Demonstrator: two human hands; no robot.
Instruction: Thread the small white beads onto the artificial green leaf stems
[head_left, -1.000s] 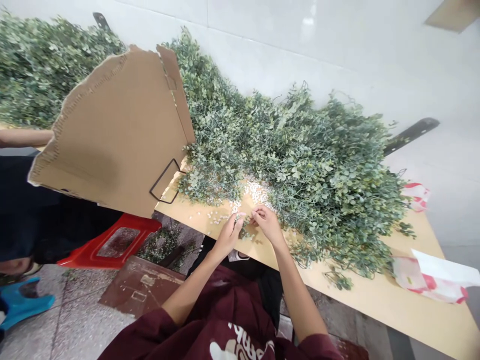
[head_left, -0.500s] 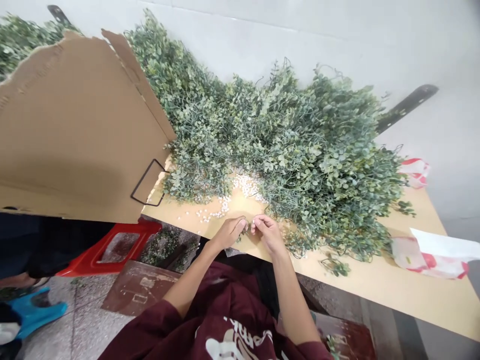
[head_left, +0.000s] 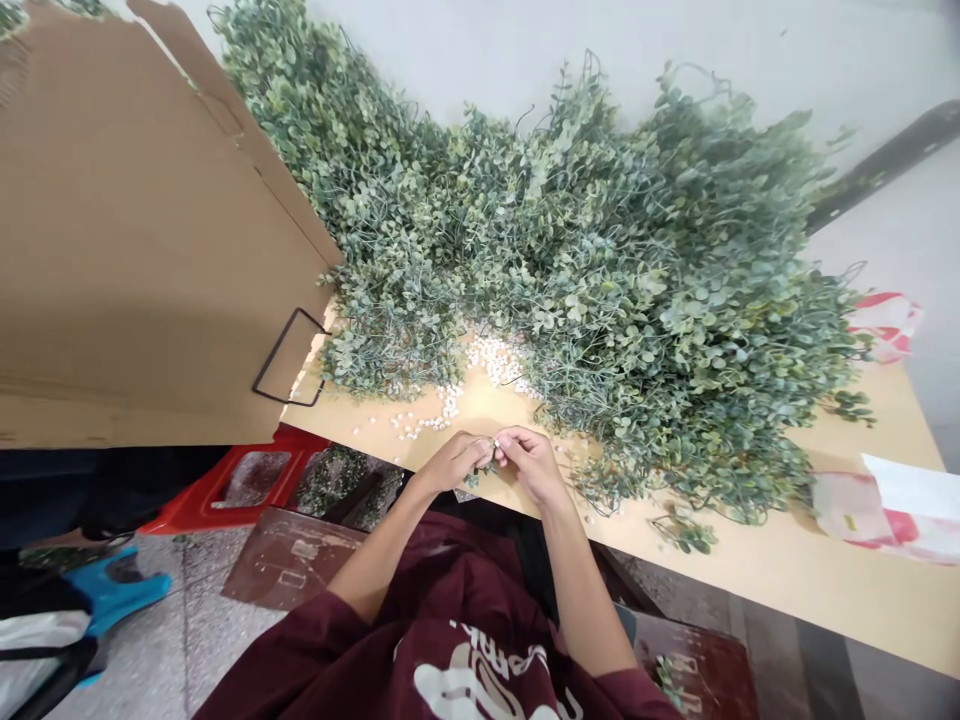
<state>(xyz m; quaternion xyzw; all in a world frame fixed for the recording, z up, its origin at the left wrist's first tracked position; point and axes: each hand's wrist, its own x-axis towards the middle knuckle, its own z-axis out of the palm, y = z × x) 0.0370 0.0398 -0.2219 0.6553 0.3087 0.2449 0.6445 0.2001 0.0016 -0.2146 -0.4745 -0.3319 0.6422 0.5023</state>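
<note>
Table (head_left: 765,565): it is running crosswise in front of the person, mostly covered, showing a narrow bare strip along the near edge.
Green foliage (head_left: 600,270): it is filling most of the tabletop; no sorted pile is standing out in it, so how much is done cannot be told.
Cardboard panel (head_left: 135,220): it is standing at the left end, closing off that side and hiding what is lying behind.
Red stool (head_left: 196,495): it is sitting below the panel, well apart from the hands.
Red-and-white bag (head_left: 862,520): it is lying at the right end, beside the foliage, out of the way.
Left hand (head_left: 459,457): its fingers are closing on a small sprig, near the front edge.
Right hand (head_left: 531,462): it is meeting the left, its fingertips pinching what looks like a single bead.
Small sprig (head_left: 472,480): it is hanging at the fingers, partly hidden; work on this one seems to be under way, not finished.
White beads (head_left: 495,355): they are lying scattered beyond the hands, so plenty appears to be left; foliage is crowding their far side.
</note>
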